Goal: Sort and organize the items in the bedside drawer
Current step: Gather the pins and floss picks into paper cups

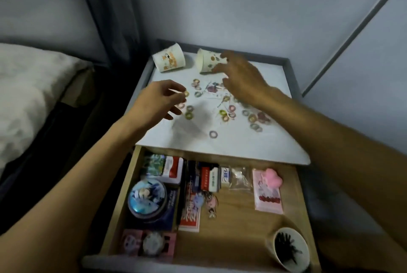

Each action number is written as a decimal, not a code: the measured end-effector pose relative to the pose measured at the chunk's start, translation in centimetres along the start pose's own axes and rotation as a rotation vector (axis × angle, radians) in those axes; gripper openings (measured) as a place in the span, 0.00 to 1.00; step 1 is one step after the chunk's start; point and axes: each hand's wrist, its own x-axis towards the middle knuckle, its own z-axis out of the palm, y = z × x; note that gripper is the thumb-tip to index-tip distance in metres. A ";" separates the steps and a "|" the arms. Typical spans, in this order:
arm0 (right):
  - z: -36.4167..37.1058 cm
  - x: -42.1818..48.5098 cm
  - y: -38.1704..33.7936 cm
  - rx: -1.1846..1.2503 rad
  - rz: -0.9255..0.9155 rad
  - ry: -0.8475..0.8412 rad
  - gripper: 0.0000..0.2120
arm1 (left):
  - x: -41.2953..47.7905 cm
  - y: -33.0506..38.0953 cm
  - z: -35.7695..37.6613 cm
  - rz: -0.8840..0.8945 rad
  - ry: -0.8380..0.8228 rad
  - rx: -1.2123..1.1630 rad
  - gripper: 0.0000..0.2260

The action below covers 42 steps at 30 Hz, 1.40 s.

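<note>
Hair ties [212,134] look light, soft and stretchy; pinch each by its rim. Left hand [158,102] has a narrow grip, its contents blurred; right hand [240,76] is spread wide by the cup [207,61].

Drawer [293,213] — bare matt wood; cups [169,60] — printed paper; tin lid [147,196] glossy.

Cream paper cup [209,62] at the right hand's [242,76] fingertips, dotted brown and dark! Just beyond the left hand [158,101], a second cup [169,60], white with orange cats. Between the hands, little rings [212,134] in pink, green, yellow and purple on the white top [242,140]. Under the left forearm, a blue round tin [147,200]; under the right, a pink card [267,195].
</note>
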 end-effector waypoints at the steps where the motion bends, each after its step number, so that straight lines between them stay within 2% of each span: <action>1: 0.1 2.7 0.1 -0.064 -0.004 -0.004 0.24 | 0.8 -0.5 -0.7 -0.007 0.007 -0.025 0.08; 4: 0.5 7.7 0.1 -0.242 -0.063 -0.107 0.28 | 1.8 -1.2 -1.5 -0.026 0.020 -0.082 0.09; 7: 1.8 10.9 0.3 -0.436 -0.172 -0.239 0.23 | 2.6 -1.4 -1.7 -0.009 0.033 -0.095 0.10; 9: 2.7 12.0 0.4 -0.526 -0.157 -0.292 0.19 | 2.9 -1.4 -1.8 -0.001 0.045 -0.098 0.10; 12: 2.5 11.8 0.6 -0.608 -0.158 -0.274 0.18 | 3.1 -1.3 -1.6 0.014 0.056 -0.085 0.11; 14: 1.0 10.8 0.9 -0.562 -0.141 -0.201 0.17 | 3.0 -1.4 -1.3 0.039 0.064 -0.055 0.11; 17: -1.9 7.1 1.0 -0.329 -0.063 0.016 0.16 | 2.8 -2.0 -0.2 0.076 0.093 0.017 0.18; 20: -3.7 0.3 -0.3 0.164 0.085 0.233 0.12 | 1.7 -1.6 2.0 0.145 0.091 0.044 0.36; 22: -3.8 -4.6 -1.2 0.556 0.116 0.196 0.09 | 0.6 -0.7 3.9 0.228 0.066 0.023 0.47; 24: -2.7 -7.8 -2.2 0.799 0.098 0.075 0.12 | 0.0 -0.3 4.9 0.293 0.050 0.031 0.53; 26: -1.4 -10.0 -2.4 0.883 0.069 -0.006 0.16 | -0.6 -0.2 6.0 0.350 0.043 0.110 0.52; 29: -1.3 -11.1 -1.8 0.916 0.045 -0.086 0.13 | -1.3 -0.2 7.0 0.376 0.054 0.202 0.45; 31: -1.7 -11.0 0.2 0.878 0.108 -0.050 0.09 | -1.4 -0.6 7.0 0.361 0.066 0.209 0.44; 33: -1.4 -11.1 3.7 0.579 0.219 -0.034 0.06 | -1.2 -1.1 6.9 0.340 0.063 0.207 0.43; 35: -0.4 -11.8 6.4 0.216 0.304 -0.222 0.11 | -1.1 -1.3 6.9 0.304 0.059 0.200 0.43; 36: 0.3 -12.4 7.2 0.134 0.323 -0.328 0.13 | -0.9 -1.4 7.1 0.291 0.056 0.196 0.43; 38: 1.4 -12.9 7.5 0.098 0.298 -0.418 0.15 | -0.9 -1.4 7.3 0.277 0.051 0.188 0.43; 42: 1.5 -12.8 6.8 0.157 0.255 -0.350 0.06 | -0.8 -1.3 7.6 0.279 0.043 0.183 0.43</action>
